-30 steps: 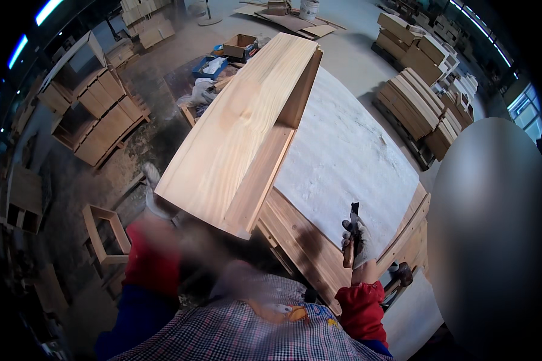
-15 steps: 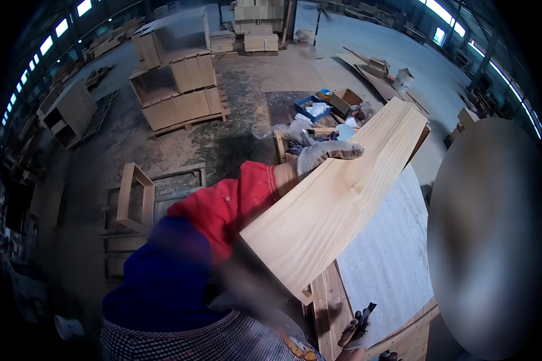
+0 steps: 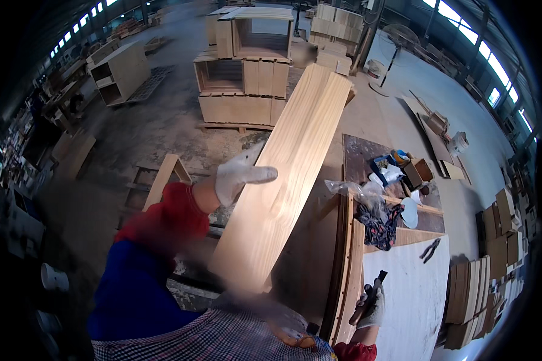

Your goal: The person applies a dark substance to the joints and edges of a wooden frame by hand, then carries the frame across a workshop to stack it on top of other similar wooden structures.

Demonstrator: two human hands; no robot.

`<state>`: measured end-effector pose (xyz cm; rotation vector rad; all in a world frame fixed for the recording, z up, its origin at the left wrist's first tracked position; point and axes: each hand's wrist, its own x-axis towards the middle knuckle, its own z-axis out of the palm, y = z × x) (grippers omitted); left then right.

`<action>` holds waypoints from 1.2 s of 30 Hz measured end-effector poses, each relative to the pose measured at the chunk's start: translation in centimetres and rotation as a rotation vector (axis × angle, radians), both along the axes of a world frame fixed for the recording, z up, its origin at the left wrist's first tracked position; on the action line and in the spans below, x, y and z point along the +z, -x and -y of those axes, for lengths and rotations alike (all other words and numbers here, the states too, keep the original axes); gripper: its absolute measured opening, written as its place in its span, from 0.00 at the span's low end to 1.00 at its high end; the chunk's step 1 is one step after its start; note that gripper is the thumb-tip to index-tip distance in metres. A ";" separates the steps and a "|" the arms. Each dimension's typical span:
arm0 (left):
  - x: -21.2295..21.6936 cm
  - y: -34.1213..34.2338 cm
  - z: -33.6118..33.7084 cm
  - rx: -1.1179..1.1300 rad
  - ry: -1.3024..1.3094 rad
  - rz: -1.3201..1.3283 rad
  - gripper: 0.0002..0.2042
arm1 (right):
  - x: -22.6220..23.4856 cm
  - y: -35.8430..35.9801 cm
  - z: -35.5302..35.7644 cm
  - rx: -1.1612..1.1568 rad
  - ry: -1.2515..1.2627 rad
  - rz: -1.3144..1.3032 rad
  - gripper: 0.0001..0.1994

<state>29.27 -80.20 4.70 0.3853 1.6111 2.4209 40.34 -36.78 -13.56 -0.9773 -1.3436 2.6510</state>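
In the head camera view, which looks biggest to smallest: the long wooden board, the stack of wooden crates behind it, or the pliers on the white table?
1. Long wooden board, though it is nearest the camera.
2. Stack of wooden crates.
3. Pliers, by far the smallest.

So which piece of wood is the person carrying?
Start at the big stack of open wooden cabinets on the workshop floor. Running down from there toward the camera is one long pale board, tilted, with the gloved left hand on its edge. Unlike the boxy cabinets, it is a single flat plank, off the ground.
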 end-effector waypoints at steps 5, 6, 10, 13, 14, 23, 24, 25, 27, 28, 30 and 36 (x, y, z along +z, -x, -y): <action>-6.3 2.3 7.2 0.274 0.356 0.085 0.35 | -0.9 9.5 7.3 0.311 0.040 -0.063 0.18; -7.0 2.9 8.1 0.338 0.460 0.093 0.36 | -1.2 11.3 8.1 0.348 0.036 -0.070 0.18; -10.5 6.8 9.9 0.595 0.856 0.127 0.35 | -3.0 19.4 10.3 0.441 0.067 -0.039 0.18; -11.6 11.1 11.3 0.709 0.665 0.205 0.30 | -4.0 26.5 12.5 0.459 0.098 0.036 0.18; -11.4 12.8 11.7 0.740 0.548 0.217 0.28 | -4.2 29.4 13.0 0.509 0.080 0.038 0.18; -11.8 26.6 18.3 1.064 0.041 0.238 0.29 | -2.4 51.9 24.3 0.805 -0.024 0.061 0.16; -11.8 28.0 19.3 1.078 0.027 0.234 0.29 | -2.7 54.3 25.5 0.833 -0.017 0.053 0.16; -11.7 29.3 20.4 1.087 0.013 0.231 0.29 | -3.4 56.5 26.7 0.872 -0.007 0.079 0.16; -11.5 31.8 23.6 1.048 0.000 0.262 0.30 | -3.3 59.6 30.0 0.899 0.002 0.098 0.16; -11.4 32.7 25.7 1.003 -0.002 0.305 0.30 | -3.3 61.1 31.8 0.940 0.027 0.051 0.16; -12.5 33.9 29.9 0.924 0.092 0.341 0.30 | -4.6 64.3 34.8 0.976 -0.021 0.048 0.15; -23.9 36.2 45.3 0.660 0.569 0.659 0.23 | -4.3 71.7 40.6 0.926 0.027 0.097 0.13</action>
